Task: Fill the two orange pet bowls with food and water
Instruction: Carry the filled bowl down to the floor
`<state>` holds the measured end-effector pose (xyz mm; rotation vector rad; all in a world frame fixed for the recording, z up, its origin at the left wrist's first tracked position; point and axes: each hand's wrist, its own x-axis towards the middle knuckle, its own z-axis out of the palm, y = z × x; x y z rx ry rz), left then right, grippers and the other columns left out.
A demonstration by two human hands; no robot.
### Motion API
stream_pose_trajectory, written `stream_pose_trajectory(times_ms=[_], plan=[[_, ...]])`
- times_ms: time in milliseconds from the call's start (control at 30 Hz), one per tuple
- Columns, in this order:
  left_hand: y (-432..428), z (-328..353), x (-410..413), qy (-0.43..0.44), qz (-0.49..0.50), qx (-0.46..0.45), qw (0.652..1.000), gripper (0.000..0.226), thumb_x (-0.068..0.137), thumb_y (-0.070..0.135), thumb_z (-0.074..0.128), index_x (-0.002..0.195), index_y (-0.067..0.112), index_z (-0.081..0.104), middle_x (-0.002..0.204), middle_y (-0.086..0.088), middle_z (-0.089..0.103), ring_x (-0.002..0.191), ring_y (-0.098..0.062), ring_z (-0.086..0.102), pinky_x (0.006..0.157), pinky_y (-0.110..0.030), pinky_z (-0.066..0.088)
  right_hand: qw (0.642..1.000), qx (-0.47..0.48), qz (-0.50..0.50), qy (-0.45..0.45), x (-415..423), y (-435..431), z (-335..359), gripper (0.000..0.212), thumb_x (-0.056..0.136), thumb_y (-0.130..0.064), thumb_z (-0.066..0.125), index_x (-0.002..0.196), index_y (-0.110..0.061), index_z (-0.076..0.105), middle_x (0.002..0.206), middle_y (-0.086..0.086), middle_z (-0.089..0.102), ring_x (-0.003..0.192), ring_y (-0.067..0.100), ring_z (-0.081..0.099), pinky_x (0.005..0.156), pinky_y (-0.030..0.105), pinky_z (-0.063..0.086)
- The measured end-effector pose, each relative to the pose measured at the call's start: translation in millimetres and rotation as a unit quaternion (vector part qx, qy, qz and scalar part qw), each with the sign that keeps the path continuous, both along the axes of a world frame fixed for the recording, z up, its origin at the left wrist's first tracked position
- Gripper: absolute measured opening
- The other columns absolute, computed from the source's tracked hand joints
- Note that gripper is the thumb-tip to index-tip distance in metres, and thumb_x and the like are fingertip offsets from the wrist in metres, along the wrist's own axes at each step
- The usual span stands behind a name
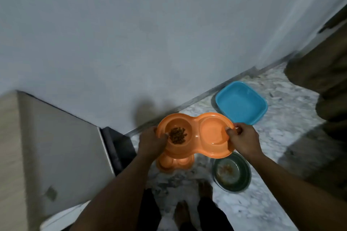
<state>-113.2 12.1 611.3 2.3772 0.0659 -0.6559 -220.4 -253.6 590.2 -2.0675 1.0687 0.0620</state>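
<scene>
I hold an orange double pet bowl [195, 149] in the air above the floor. Its left cup contains brown kibble [177, 135]; its right cup [213, 131] looks to hold clear water. My left hand [152, 143] grips the left end with the thumb over the rim. My right hand [243, 139] pinches the right rim. A second orange double bowl [174, 163] lies on the floor right below, mostly hidden by the held one.
A blue square tub [241, 102] sits by the wall at the back right. A dark round bowl [231, 171] with food scraps lies on the marble floor. A beige cabinet [56, 148] stands at left, dark fabric [323, 73] at right. My bare feet [193, 204] are below.
</scene>
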Motion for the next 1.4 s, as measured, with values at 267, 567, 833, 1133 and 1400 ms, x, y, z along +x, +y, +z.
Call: stream_pose_trajectory(times_ms=[267, 567, 833, 1133, 1400], plan=[[-29.2, -266.7, 68.8, -0.034, 0.039, 0.001, 0.999, 0.035, 0.085, 0.041, 0.07, 0.111, 0.018, 0.066, 0.108, -0.005, 0.069, 0.102, -0.023, 0.064, 0.085, -0.035, 0.051, 1.0, 0.012, 0.017, 0.021, 80.5, -33.0, -275.4, 0.047, 0.089, -0.038, 0.068, 0.126, -0.01, 0.065, 0.117, 0.017, 0.065, 0.107, 0.034, 0.062, 0.095, 0.044, 0.049], [-36.8, -515.4, 111.1, -0.025, 0.047, 0.003, 0.999, 0.052, 0.086, 0.039, 0.07, 0.127, 0.01, 0.057, 0.121, -0.01, 0.066, 0.112, -0.028, 0.062, 0.085, -0.032, 0.046, 0.999, 0.008, 0.034, 0.013, 137.7, -45.1, -526.6, 0.054, 0.086, -0.039, 0.067, 0.129, -0.009, 0.062, 0.12, 0.02, 0.065, 0.111, 0.036, 0.062, 0.096, 0.044, 0.049], [-30.1, -610.6, 134.3, -0.006, 0.021, 0.044, 0.999, 0.071, 0.082, 0.042, 0.074, 0.14, 0.009, 0.048, 0.135, -0.015, 0.059, 0.124, -0.033, 0.056, 0.104, -0.041, 0.046, 0.999, -0.007, 0.036, 0.011, 152.3, -42.1, -630.6, 0.05, 0.089, -0.038, 0.067, 0.128, -0.008, 0.062, 0.123, 0.02, 0.063, 0.112, 0.037, 0.061, 0.093, 0.041, 0.048], [-31.5, -623.2, 131.4, 0.014, 0.021, 0.029, 0.999, 0.075, 0.088, 0.035, 0.068, 0.15, 0.008, 0.036, 0.148, -0.013, 0.049, 0.134, -0.029, 0.049, 0.11, -0.037, 0.04, 0.998, -0.044, 0.027, -0.028, 149.0, -30.9, -638.3, 0.04, 0.093, -0.03, 0.063, 0.122, -0.002, 0.063, 0.119, 0.023, 0.064, 0.112, 0.041, 0.058, 0.09, 0.041, 0.045], [9.6, -587.5, 78.0, 0.217, 0.005, 0.088, 0.972, 0.089, 0.072, 0.04, 0.073, 0.146, 0.007, 0.036, 0.148, -0.019, 0.042, 0.134, -0.035, 0.045, 0.109, -0.04, 0.042, 0.998, -0.043, 0.012, 0.036, 84.8, 56.6, -598.8, 0.046, 0.088, -0.047, 0.058, 0.118, -0.012, 0.059, 0.121, 0.018, 0.054, 0.12, 0.042, 0.049, 0.097, 0.049, 0.043]])
